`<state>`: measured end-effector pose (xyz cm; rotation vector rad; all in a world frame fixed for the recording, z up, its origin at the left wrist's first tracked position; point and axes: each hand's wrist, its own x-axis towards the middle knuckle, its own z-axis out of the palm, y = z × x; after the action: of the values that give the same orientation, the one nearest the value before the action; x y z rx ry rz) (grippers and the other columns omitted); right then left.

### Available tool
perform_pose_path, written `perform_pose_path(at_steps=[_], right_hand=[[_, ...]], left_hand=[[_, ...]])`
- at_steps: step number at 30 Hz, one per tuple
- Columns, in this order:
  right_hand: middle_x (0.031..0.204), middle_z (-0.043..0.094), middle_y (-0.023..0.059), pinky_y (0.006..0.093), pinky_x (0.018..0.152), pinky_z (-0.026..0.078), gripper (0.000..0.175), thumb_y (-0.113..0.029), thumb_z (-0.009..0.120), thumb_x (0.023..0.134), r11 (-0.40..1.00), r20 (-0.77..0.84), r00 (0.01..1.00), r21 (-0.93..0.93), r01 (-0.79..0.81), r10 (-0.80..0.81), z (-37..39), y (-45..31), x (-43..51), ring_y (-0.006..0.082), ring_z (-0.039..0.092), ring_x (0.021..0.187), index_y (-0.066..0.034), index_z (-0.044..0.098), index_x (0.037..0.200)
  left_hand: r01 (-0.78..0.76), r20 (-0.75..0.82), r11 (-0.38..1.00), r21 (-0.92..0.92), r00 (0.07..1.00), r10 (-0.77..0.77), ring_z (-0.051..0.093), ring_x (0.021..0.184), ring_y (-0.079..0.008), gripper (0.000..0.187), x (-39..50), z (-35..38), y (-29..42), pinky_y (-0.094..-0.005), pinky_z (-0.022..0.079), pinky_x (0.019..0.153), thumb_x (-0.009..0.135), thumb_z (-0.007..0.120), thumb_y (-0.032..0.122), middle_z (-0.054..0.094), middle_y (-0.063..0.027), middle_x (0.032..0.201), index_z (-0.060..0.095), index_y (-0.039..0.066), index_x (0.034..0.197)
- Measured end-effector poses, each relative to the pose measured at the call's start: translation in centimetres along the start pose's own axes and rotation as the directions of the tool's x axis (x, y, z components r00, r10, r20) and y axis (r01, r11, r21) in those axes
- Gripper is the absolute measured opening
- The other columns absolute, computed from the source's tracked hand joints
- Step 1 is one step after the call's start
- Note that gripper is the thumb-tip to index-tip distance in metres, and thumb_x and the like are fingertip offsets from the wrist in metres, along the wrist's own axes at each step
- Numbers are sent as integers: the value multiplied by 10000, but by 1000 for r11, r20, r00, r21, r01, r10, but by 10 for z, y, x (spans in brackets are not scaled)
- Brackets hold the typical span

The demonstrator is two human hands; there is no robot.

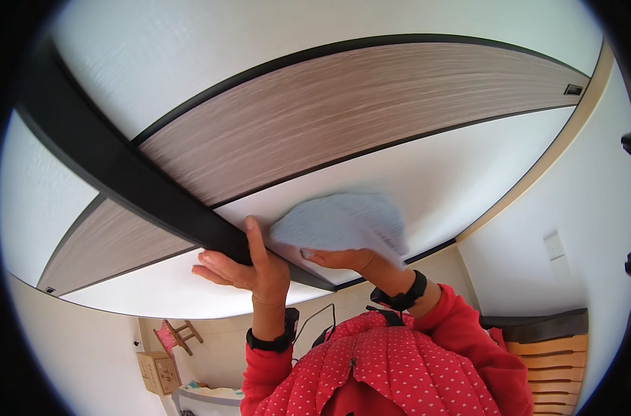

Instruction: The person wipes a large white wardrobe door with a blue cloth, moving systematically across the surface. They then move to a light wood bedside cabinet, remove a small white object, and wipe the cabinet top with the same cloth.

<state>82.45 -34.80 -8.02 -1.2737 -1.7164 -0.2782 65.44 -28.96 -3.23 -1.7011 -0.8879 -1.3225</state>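
My left hand [260, 270] straddles the dark upright frame [154, 182] of a sliding wardrobe door, thumb on its right side and fingers on its left. In my right hand [341, 258] is a pale blue cloth [341, 221], spread against the lower white door panel [430, 192] to the right of the frame. The cloth is blurred and hides most of that hand's fingers. Above it runs a wood-grain band [346, 109] edged in black.
A recessed door pull [573, 90] sits at the band's right end. A white wall with a socket [554, 245] stands at right, above a slatted wooden seat [547, 359]. At lower left are a cardboard box [158, 372] and a small stool [177, 335].
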Motion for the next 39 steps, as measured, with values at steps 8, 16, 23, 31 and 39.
perform_pose_path(at_steps=[8,16,23,31,39], right_hand=[[1396,543,55,399,1105,359,550,-298,728,858,951,299,952,273,-145,60,-6,3,23,240,488,1280,-215,546,1370],[1195,642,85,401,937,481,515,-293,788,771,996,-2,996,16,84,-84,-3,-45,64,260,621,1072,-141,633,1237],[1243,616,54,424,1051,398,499,-298,724,812,946,180,968,240,-218,178,0,11,14,257,549,1203,-181,604,1282],[1309,559,223,451,1114,330,461,-72,571,905,931,-692,722,-271,-243,-13,-119,65,10,361,490,1279,36,496,1347],[1420,446,253,465,1133,302,556,-188,625,914,843,-654,756,-421,-336,-25,-82,58,-17,383,461,1294,-22,436,1410]], left_hand=[[19,-50,1000,-21,999,-20,241,1435,-498,328,-1,3,-2,-714,156,1112,905,604,46,230,-333,1523,658,103,1223],[50,-78,989,-137,995,-61,260,1435,-489,453,-2,1,-5,-735,168,1103,908,564,32,300,-327,1505,477,77,1350],[-2,-59,995,-101,998,-4,236,1423,-522,394,0,-3,-9,-703,153,1122,961,489,16,255,-357,1516,447,2,1353],[39,-45,997,-62,998,-42,210,1448,-481,363,0,-1,-4,-633,142,1157,1022,430,57,215,-320,1549,456,-16,1377],[40,-44,997,-70,998,-43,177,1456,-507,359,-5,5,-2,-641,129,1148,1000,404,-3,189,-361,1550,501,-41,1343]])
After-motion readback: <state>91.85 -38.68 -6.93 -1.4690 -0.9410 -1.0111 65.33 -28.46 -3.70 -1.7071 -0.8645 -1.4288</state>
